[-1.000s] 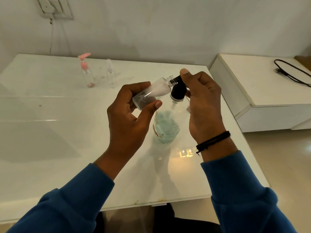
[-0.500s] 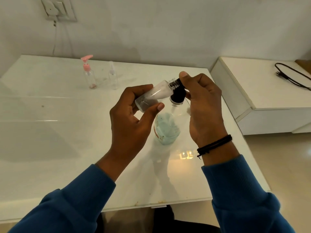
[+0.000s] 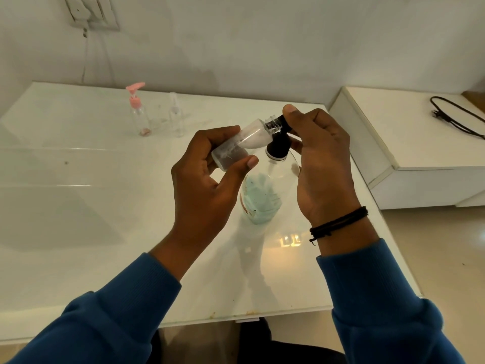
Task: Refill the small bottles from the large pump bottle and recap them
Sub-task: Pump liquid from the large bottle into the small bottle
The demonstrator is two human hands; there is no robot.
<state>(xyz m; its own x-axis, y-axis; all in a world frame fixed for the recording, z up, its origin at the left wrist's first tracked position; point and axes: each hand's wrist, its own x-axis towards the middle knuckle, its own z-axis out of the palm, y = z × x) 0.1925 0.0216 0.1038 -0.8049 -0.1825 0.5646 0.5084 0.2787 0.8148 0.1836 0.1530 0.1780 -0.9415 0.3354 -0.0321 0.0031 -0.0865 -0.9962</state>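
A small clear bottle [image 3: 242, 141] is being held tilted by the left hand [image 3: 207, 185], its body pinched between the curled fingers above and the thumb below, so that its open threaded neck is being aimed toward 2 o'clock, straight at the black pump head [image 3: 279, 139] of the large pump bottle [image 3: 265, 195]. The tilt is judged to be kept so that the spout's output is being caught inside the neck rather than spilled on the white table [image 3: 105, 206]. The pump head is being covered by the right hand [image 3: 322, 164], with the thumb laid over the spout and the fingers curled round the far side; whether it is being pressed down cannot be told. The large bottle is being left standing on the table between the 2 hands, pale blue-green liquid sitting low in it. At 10 o'clock from the hands, well apart, a pink-pump small bottle [image 3: 139, 111] and a clear small bottle [image 3: 175, 114] are being kept upright near the wall, judged to be waiting out of the way. No loose cap is being shown, so recapping is judged not yet begun.
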